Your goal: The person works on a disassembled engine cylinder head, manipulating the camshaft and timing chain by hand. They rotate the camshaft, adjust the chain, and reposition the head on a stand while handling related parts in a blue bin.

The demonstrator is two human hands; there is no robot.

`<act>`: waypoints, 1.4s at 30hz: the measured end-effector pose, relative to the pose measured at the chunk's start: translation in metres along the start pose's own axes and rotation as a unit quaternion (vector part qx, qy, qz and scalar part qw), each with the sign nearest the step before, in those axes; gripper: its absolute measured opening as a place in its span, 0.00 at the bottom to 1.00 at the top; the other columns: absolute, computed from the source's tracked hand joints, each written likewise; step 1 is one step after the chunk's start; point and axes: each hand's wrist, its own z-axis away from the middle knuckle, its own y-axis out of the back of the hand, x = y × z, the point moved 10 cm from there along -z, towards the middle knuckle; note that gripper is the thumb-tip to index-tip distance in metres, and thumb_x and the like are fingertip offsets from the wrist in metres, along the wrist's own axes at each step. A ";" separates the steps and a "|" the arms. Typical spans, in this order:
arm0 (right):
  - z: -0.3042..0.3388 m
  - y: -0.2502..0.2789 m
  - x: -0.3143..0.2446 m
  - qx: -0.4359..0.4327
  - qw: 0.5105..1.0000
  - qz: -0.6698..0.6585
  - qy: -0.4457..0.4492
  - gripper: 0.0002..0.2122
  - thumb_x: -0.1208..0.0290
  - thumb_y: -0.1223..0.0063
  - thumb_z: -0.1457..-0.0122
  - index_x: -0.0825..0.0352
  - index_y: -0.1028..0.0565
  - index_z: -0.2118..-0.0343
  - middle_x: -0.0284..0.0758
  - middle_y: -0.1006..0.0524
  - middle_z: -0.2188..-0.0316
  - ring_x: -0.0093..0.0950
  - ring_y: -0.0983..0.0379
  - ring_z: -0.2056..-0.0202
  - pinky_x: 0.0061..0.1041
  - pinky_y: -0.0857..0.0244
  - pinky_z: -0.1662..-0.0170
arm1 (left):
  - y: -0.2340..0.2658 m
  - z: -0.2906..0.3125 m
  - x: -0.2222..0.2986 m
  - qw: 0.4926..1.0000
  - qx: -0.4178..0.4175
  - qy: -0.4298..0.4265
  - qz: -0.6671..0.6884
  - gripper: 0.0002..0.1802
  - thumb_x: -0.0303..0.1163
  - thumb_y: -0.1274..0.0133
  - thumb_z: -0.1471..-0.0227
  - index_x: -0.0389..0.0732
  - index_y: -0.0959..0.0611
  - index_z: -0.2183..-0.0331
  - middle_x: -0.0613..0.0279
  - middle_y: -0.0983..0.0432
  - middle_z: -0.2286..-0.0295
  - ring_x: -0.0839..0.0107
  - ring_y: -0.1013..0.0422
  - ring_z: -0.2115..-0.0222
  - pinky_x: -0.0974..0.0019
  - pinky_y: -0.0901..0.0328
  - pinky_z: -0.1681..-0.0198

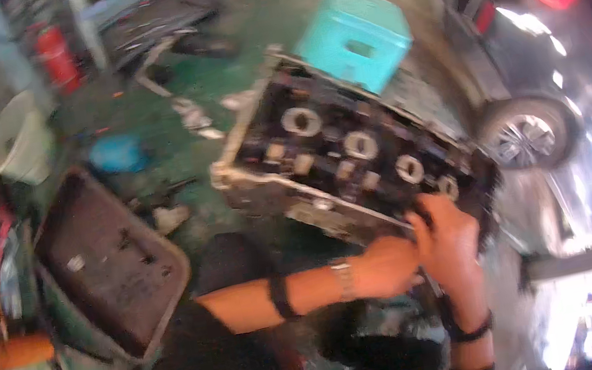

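Observation:
A dirty engine cylinder head [334, 132], open on top with several pale round rings in its dark interior, lies slantwise in front of me. At its near right corner my two hands meet. My right hand [448, 238] is closed, its curled fingers against the near edge. Beside it, touching it, my left hand [386, 265] is closed too, its fingertips partly hidden behind the right hand. A thin, light strip shows just under the hands, too blurred to name. What either hand grips cannot be made out.
A turquoise plastic stool [357, 32] stands behind the engine part. A dark car [546, 52] is at the right. At the left lie a brown tray [112, 268] with small parts, a pale bucket [22, 139] and a blue bundle [119, 153]; a red cylinder [57, 58] stands farther back.

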 end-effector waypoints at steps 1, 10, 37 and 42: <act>0.002 -0.006 0.003 -0.020 0.999 0.024 -0.004 0.09 0.76 0.36 0.51 0.68 0.25 0.67 0.41 0.24 0.73 0.43 0.25 0.73 0.37 0.32 0.72 | 0.007 0.003 0.003 0.999 0.037 -0.029 0.008 0.16 0.39 0.41 0.50 0.36 0.18 0.65 0.43 0.20 0.70 0.44 0.24 0.67 0.46 0.30 0.62; -0.001 -0.022 0.013 0.011 0.996 0.089 0.014 0.12 0.60 0.41 0.45 0.63 0.26 0.77 0.36 0.24 0.81 0.34 0.23 0.78 0.34 0.33 0.78 | 0.030 0.007 0.022 0.988 0.126 -0.092 0.012 0.16 0.33 0.37 0.51 0.38 0.17 0.59 0.48 0.19 0.62 0.47 0.25 0.59 0.50 0.32 0.56; -0.003 -0.045 0.014 -0.063 0.990 0.122 0.016 0.11 0.64 0.42 0.52 0.65 0.20 0.71 0.37 0.18 0.70 0.31 0.20 0.69 0.33 0.32 0.73 | 0.002 0.003 -0.003 0.996 0.051 -0.033 -0.061 0.13 0.30 0.41 0.47 0.34 0.18 0.60 0.47 0.19 0.65 0.52 0.24 0.63 0.56 0.32 0.60; -0.006 -0.061 0.019 -0.193 0.973 0.130 -0.009 0.11 0.62 0.42 0.50 0.64 0.18 0.71 0.36 0.18 0.71 0.31 0.20 0.68 0.33 0.31 0.71 | -0.001 0.001 -0.004 1.000 -0.015 0.005 -0.027 0.16 0.30 0.40 0.47 0.35 0.19 0.57 0.47 0.21 0.59 0.49 0.27 0.55 0.53 0.35 0.51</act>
